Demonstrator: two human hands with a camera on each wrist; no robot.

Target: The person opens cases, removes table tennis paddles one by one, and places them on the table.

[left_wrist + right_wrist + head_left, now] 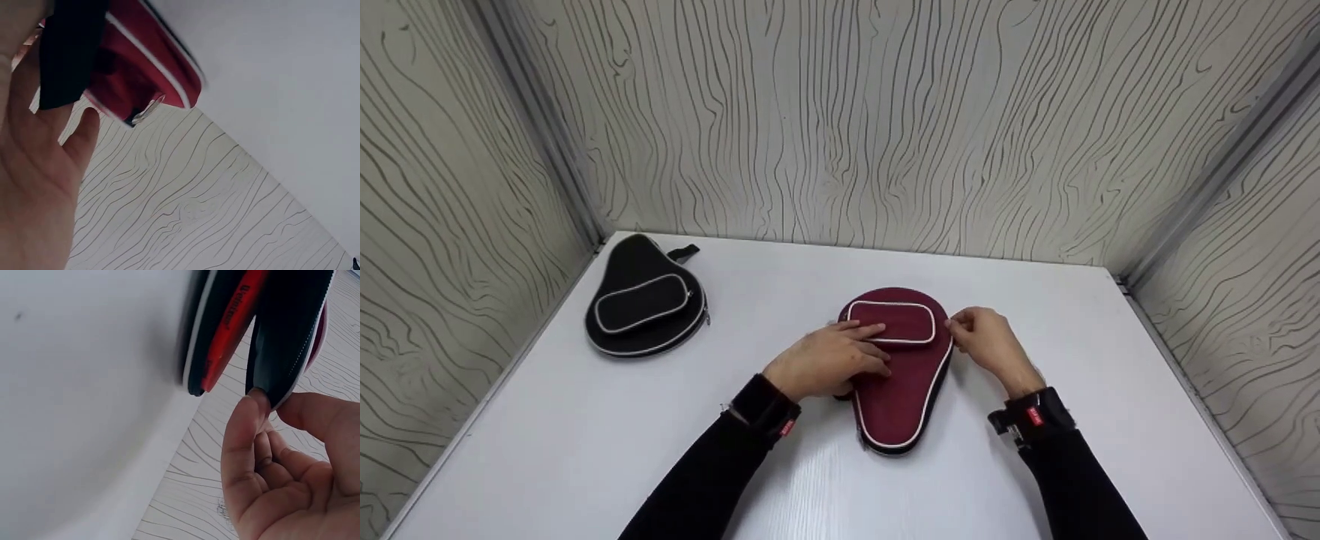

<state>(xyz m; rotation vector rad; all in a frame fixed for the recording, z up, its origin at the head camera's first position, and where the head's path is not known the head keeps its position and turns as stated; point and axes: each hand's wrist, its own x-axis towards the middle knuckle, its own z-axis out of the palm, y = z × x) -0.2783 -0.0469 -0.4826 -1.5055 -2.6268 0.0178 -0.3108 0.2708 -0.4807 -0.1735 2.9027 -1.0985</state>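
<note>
A dark red table tennis bat case (896,397) with white piping lies on the white table, its handle end toward me. My left hand (825,360) rests on its left side, fingers spread across the front below the pocket (904,313). At the upper right edge, my right hand (990,341) pinches the rim of the case's top cover (289,337) between thumb and index finger. The right wrist view shows that cover lifted along the open zip. Inside is a red bat (233,326) with dark lettering. A black strap (73,56) hangs by my left palm in the left wrist view.
A black bat case (641,300) with white piping and a front pocket lies at the table's back left, its strap (683,253) pointing right. Wood-grain patterned panels (840,127) stand behind the table (780,277) and at both sides.
</note>
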